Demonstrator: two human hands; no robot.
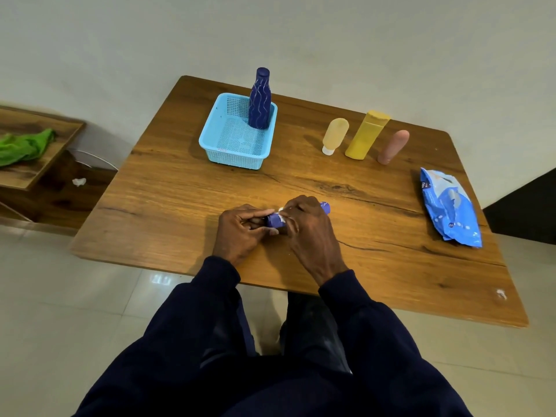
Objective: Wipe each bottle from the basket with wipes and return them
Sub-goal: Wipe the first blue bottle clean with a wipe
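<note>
Left hand: fingers curled, pinching the near end of the small purple bottle. Right hand: fingers curled over the bottle's middle, with a white wipe showing under them. The bottle lies sideways between both hands, just above the desk. Beyond the left hand: light blue basket, with a dark blue bottle upright in its far corner. Beyond the right hand: cream bottle, yellow bottle and pink bottle, standing in a row. Well outboard of the right hand: wipes pack.
</note>
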